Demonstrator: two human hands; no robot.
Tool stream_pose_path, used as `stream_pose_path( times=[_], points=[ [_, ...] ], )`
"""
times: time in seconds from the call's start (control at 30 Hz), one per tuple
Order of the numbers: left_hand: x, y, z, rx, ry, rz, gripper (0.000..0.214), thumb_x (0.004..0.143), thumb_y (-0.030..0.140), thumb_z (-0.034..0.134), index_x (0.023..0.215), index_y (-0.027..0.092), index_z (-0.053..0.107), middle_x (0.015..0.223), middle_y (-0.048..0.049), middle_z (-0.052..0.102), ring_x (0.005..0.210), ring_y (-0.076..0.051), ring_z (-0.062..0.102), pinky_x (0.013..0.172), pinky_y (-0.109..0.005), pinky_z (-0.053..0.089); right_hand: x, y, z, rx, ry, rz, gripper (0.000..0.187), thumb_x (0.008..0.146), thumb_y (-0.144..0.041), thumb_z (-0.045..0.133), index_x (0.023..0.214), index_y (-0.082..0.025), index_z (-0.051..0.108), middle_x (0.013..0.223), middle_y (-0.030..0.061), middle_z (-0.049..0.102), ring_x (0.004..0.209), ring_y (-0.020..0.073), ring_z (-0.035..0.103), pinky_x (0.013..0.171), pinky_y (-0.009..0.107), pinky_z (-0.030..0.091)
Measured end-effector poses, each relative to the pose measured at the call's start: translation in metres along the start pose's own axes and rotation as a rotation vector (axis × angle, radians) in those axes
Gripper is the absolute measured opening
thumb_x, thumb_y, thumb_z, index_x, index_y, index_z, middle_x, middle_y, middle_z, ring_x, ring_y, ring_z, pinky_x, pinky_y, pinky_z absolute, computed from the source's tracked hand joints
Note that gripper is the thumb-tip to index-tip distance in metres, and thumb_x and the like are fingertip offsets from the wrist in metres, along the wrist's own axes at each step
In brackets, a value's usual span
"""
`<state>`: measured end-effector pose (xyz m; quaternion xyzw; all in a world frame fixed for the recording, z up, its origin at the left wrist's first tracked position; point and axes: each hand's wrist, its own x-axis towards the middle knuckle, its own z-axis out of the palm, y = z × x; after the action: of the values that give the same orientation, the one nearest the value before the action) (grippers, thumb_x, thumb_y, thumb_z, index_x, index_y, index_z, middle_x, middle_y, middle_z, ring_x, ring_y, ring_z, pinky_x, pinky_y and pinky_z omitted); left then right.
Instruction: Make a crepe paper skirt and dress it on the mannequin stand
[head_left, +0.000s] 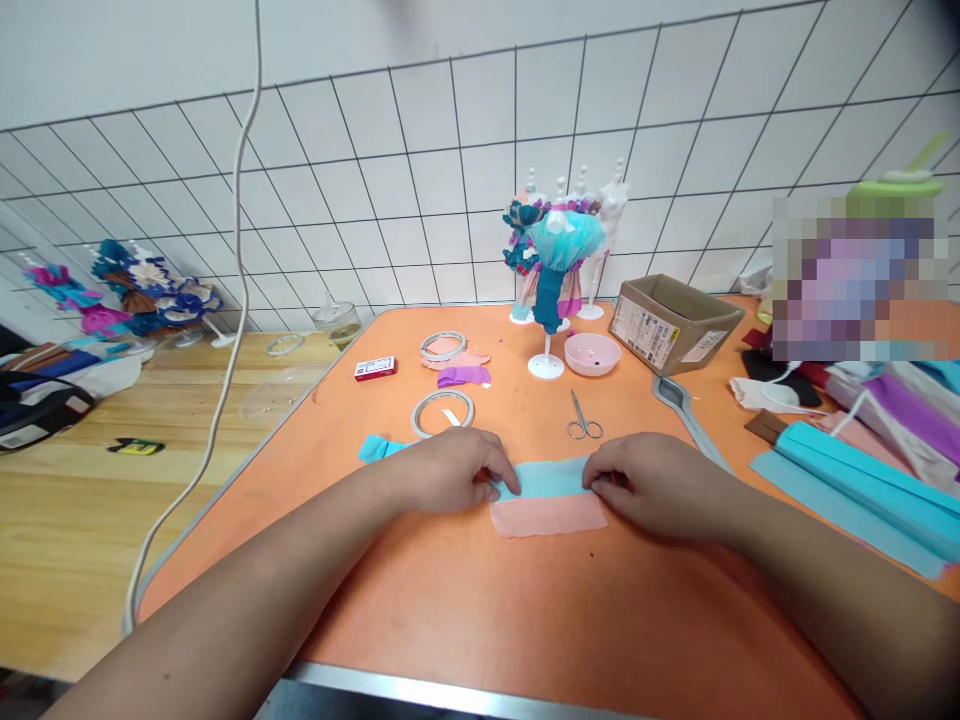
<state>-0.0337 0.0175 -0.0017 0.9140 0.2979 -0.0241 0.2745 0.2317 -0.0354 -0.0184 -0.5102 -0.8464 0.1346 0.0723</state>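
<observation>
A light blue crepe paper strip (551, 477) lies on the orange table, along the upper edge of a pale pink strip (549, 517). At the blue strip's left end, my left hand (461, 470) pinches it between thumb and fingers. My right hand (646, 484) has its fingertips closed on the opposite end. Just beyond my hands are small scissors (583, 418) and a roll of double-sided tape (417, 428) with a loose white piece across it. A folded blue piece (379, 448) lies partly behind my left forearm.
Farther back are another tape roll (442, 346), a purple piece (463, 376), a red-and-white box (375, 368), a pink bowl (592, 354), small dress forms (552, 290) and a cardboard box (675, 322). Blue sheets (862, 490) lie at right. A white cable (238, 220) hangs at left.
</observation>
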Motion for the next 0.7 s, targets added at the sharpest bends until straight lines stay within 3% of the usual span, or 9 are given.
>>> stream_pose_path(
  times=[0.17,0.23,0.33,0.5,0.7],
  points=[
    [-0.001,-0.001,-0.001,-0.007,-0.007,-0.003,0.029,0.078,0.016,0.057,0.100,0.029,0.070,0.097,-0.0025,0.063,0.085,-0.015,0.060,0.077,-0.025,0.045,0.000,0.008,-0.006,-0.029,-0.027,0.067,0.022,0.074,-0.014,0.049,0.069,-0.025,0.067,0.069,-0.0007,0.069,0.063,0.0175,0.058,0.055,0.028,0.031],
    [-0.002,-0.001,-0.001,-0.013,-0.013,0.003,0.029,0.078,0.016,0.057,0.101,0.028,0.070,0.097,-0.0028,0.063,0.086,-0.015,0.060,0.076,-0.025,0.045,0.001,0.006,-0.005,-0.021,0.018,0.077,0.021,0.075,-0.014,0.049,0.071,-0.025,0.067,0.070,0.0000,0.068,0.064,0.0173,0.058,0.056,0.028,0.033],
    [-0.002,-0.001,-0.001,-0.011,0.003,0.006,0.029,0.079,0.017,0.055,0.103,0.027,0.068,0.097,-0.0032,0.063,0.085,-0.016,0.060,0.076,-0.025,0.046,0.002,-0.002,0.000,0.040,0.109,-0.005,0.022,0.079,-0.017,0.049,0.087,-0.025,0.068,0.082,0.0019,0.068,0.076,0.0179,0.059,0.063,0.028,0.038],
    [-0.002,0.002,0.000,0.019,0.078,-0.022,0.024,0.083,0.027,0.054,0.103,0.026,0.067,0.098,-0.0038,0.064,0.089,-0.018,0.058,0.079,-0.028,0.044,0.000,-0.012,0.007,0.060,0.042,-0.189,0.022,0.084,-0.021,0.050,0.090,-0.027,0.069,0.087,0.0021,0.064,0.082,0.0179,0.056,0.066,0.029,0.039],
    [-0.003,0.002,0.000,0.038,0.078,-0.061,0.032,0.074,0.035,0.067,0.106,0.027,0.065,0.094,-0.0040,0.060,0.089,-0.019,0.058,0.080,-0.030,0.043,0.000,-0.006,0.006,0.107,0.064,-0.116,0.020,0.085,-0.026,0.051,0.098,-0.026,0.067,0.089,0.0020,0.067,0.086,0.0190,0.057,0.070,0.031,0.040]
  ],
)
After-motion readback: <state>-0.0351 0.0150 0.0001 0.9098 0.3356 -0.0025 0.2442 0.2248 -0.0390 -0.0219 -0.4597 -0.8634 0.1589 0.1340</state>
